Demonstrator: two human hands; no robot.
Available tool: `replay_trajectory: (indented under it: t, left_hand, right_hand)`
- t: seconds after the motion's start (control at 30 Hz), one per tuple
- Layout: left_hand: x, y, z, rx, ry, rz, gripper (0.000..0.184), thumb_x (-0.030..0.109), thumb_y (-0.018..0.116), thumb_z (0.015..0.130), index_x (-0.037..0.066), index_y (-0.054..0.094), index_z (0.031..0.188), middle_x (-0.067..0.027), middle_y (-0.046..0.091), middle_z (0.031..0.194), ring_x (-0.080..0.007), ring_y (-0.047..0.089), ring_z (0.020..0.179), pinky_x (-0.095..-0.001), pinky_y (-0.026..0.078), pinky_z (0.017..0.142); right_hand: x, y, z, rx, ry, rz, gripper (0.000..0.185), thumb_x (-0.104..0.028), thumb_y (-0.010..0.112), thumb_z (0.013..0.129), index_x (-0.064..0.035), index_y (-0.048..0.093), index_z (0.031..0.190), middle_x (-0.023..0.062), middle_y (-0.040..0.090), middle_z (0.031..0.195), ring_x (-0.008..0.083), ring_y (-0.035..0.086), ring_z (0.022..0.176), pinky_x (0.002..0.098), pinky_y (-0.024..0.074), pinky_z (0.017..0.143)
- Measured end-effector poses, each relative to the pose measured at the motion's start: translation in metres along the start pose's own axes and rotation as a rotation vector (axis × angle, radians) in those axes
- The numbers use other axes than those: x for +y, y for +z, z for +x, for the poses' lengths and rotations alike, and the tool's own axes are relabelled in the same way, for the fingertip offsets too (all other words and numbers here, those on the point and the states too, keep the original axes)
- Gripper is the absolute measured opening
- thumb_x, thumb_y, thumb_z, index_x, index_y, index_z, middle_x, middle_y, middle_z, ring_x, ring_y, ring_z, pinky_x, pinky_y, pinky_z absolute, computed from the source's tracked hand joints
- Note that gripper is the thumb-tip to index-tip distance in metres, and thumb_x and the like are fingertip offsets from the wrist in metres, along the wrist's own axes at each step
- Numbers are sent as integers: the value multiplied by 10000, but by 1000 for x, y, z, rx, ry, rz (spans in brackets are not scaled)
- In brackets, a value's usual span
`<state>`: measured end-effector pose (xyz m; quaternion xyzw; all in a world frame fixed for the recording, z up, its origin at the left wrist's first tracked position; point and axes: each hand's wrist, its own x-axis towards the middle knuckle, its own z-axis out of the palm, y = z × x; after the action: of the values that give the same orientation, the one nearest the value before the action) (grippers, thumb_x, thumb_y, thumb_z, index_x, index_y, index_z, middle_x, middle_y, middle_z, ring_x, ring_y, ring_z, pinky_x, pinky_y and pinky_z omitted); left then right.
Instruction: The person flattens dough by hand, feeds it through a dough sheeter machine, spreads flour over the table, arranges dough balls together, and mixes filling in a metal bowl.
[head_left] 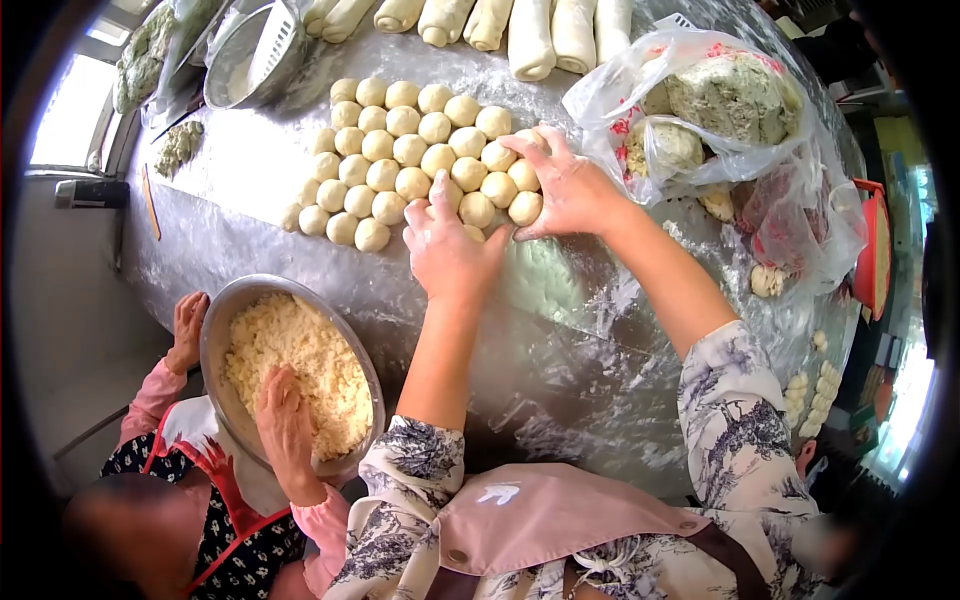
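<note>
Pale round dough balls [409, 150] sit in close rows on the floured metal table. My left hand [453, 243] is at the front edge of the rows, fingers spread and touching the nearest balls. At the right end, my right hand [572, 190] curves around the outer balls, with its fingers apart and its thumb pointing toward my left thumb. Neither hand lifts a ball. One ball beside my left hand is partly covered by it.
A co-worker's hand [283, 420] is in a metal bowl [372, 385] of yellowish crumbly mix [290, 345]. Thick dough rolls [530, 40] lie at the back. Plastic bags [625, 75] hold large dough lumps at right. Another bowl [222, 85] stands back left, near a scrap of dough [180, 147].
</note>
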<state>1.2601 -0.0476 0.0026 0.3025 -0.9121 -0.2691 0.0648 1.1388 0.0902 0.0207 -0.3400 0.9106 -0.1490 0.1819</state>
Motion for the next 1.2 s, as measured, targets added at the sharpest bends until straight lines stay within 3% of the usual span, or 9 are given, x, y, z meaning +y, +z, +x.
replay_trajectory:
  t: [0.37, 0.57, 0.67, 0.8, 0.83, 0.9, 0.97, 1.07, 1.2]
  left_hand:
    - [-19, 9, -18, 66, 108, -264, 749, 223, 836, 631, 192, 537, 1318, -183, 508, 1178, -353, 584, 1045, -429, 514, 883]
    - [-8, -14, -31, 7, 64, -41, 957, 257, 844, 615, 187, 390, 1455, -201, 452, 1267, -359, 587, 1077, -434, 528, 882]
    - [-4, -26, -11, -230, -22, -15, 1056, 279, 853, 587, 167, 324, 1494, -207, 425, 1294, -361, 604, 1061, -433, 534, 873]
    - [-9, -15, 3, -235, 26, -31, 900, 240, 813, 588, 185, 460, 1414, -204, 466, 1245, -363, 616, 1022, -418, 528, 889]
    - [-8, -16, 2, -217, 33, -47, 754, 136, 723, 647, 176, 509, 1369, -200, 467, 1261, -364, 618, 1033, -408, 526, 889]
    - [-11, -17, -4, -216, 44, -74, 755, 151, 730, 645, 175, 508, 1367, -202, 478, 1246, -367, 618, 1026, -408, 524, 894]
    - [-20, -14, -20, -170, 69, -103, 812, 223, 785, 601, 162, 509, 1362, -219, 525, 1174, -388, 607, 1021, -420, 512, 909]
    - [-22, -16, -69, -216, 59, -117, 791, 213, 783, 615, 140, 506, 1353, -230, 518, 1189, -397, 592, 1059, -421, 502, 928]
    - [-1, -15, -146, -315, 58, -142, 761, 183, 774, 638, 147, 504, 1349, -206, 512, 1201, -391, 591, 1070, -416, 506, 917]
  right_hand:
    - [-2, 22, -29, 89, -98, 120, 1023, -384, 895, 523, -309, 370, 1397, 187, 423, 1261, 426, 637, 926, 481, 563, 798]
    - [-22, 20, -46, 70, 101, 22, 1180, -399, 902, 517, -286, 237, 1486, 222, 328, 1424, 429, 645, 962, 463, 558, 837]
    - [-27, 15, -35, -44, 120, -33, 1238, -408, 908, 504, -258, 203, 1510, 255, 290, 1453, 435, 642, 985, 459, 554, 851]
    - [-22, 20, -25, -41, 51, -51, 1200, -379, 906, 497, -251, 239, 1487, 267, 331, 1392, 449, 633, 986, 469, 550, 860]
    - [-19, 24, -24, -29, 34, -22, 1181, -370, 904, 496, -247, 255, 1475, 265, 347, 1370, 453, 630, 984, 473, 549, 861]
    - [-19, 26, -31, -21, 30, 51, 1139, -366, 895, 499, -241, 285, 1452, 245, 370, 1339, 462, 614, 1001, 483, 537, 880]
    - [-27, 30, -49, -33, 49, 145, 1092, -377, 883, 508, -236, 314, 1430, 208, 387, 1320, 474, 586, 1038, 495, 516, 913]
    - [-28, 54, -99, 87, -13, 224, 980, -287, 855, 545, -246, 332, 1373, 229, 411, 1264, 482, 608, 965, 504, 539, 860]
    - [-28, 65, -194, 95, 111, 361, 943, -240, 842, 573, -244, 330, 1364, 208, 411, 1240, 457, 610, 938, 496, 543, 846]
